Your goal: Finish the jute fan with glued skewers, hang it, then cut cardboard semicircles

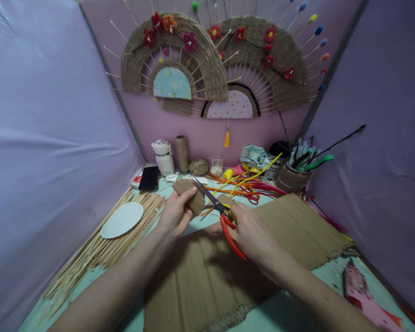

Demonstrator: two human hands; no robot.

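Pinched in my left hand [175, 213] is a small rounded piece of brown cardboard [195, 202], held up above the table. My right hand [251, 230] grips a pair of scissors with red handles [230, 230]. Their dark blades point up and left, beside the cardboard piece's right edge; whether they touch it I cannot tell. Under both hands lies a large corrugated cardboard sheet [193, 281] with a ragged front edge. Another cardboard sheet [297, 226] extends to the right.
At left, a white paper plate [122, 220] rests on many thin wooden sticks [90, 263]. Behind stand a phone [148, 178], a white jar [164, 159], twine [198, 167] and a tool-filled can [293, 177]. Pipe cleaners [256, 175] lie mid-back. Decorated twine arches [210, 69] hang on the wall.
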